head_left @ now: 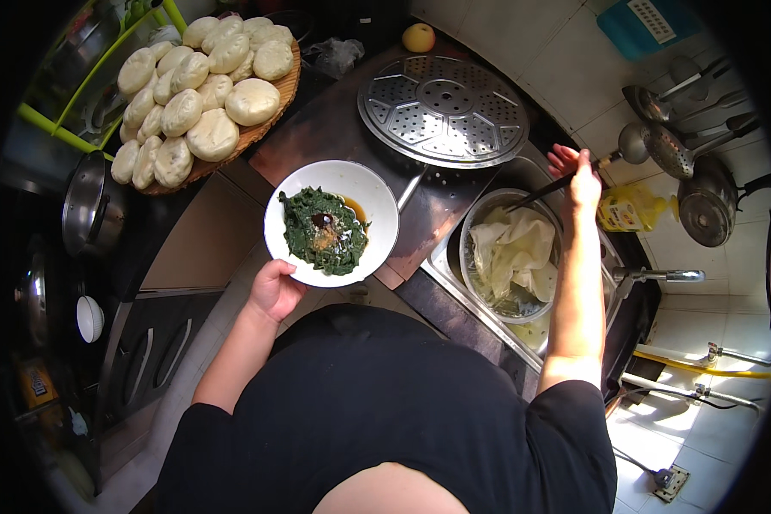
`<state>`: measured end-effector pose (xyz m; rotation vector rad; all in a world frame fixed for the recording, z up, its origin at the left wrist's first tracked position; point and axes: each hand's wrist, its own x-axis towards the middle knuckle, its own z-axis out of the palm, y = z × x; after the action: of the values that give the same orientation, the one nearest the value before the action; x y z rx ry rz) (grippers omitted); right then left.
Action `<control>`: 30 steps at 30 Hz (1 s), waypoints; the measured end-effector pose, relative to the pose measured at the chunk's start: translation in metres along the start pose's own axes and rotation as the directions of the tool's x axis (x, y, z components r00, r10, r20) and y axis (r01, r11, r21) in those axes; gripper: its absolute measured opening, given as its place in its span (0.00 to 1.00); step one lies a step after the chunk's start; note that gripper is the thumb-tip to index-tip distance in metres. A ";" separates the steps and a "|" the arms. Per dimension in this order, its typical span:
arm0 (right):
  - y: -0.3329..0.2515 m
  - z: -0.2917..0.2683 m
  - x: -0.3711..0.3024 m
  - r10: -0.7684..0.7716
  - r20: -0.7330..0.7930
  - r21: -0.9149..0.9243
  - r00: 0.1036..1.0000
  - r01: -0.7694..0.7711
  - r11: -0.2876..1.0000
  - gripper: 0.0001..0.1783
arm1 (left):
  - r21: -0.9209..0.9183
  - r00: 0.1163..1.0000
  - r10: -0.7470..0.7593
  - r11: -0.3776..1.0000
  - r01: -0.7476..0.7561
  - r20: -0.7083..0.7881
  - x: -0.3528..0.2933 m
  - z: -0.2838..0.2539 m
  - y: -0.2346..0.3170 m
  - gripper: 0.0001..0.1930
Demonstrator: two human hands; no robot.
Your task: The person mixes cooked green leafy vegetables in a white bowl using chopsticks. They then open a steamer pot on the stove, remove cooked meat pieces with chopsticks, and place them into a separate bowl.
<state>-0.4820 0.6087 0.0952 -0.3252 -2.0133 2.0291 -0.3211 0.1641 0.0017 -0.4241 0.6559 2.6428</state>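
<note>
My left hand (276,289) grips the near rim of a white bowl (384,206), holding it up in front of me. Chopped dark greens (304,227) fill the middle, with brown sauce and pale, powdery seasoning on top. At the right, my right hand (581,176) is raised above the sink's far side, around the long dark handle of a metal ladle (632,142). The ladle's round head points toward the wall, and its handle end reaches over a metal basin. My palm hides the exact grip.
Wet pale cloth (510,248) lies in the basin (469,278) in the sink. A perforated steamer plate (445,107) rests over a pan on the counter. Filled-looking flat buns (182,111) cover a woven tray (289,86). Skimmers (666,150) and pans hang at right; an apple (418,38) sits behind.
</note>
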 end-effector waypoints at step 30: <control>-0.010 0.176 -0.140 -0.159 0.621 -0.234 0.767 0.376 0.896 0.08 | 0.774 0.872 0.440 0.621 -0.125 -0.213 0.082 0.004 0.041 0.19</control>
<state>-0.4101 0.3958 0.1042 0.6002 -2.5946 1.7064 -0.4118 0.1561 -0.0093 -0.6188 1.9938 2.2588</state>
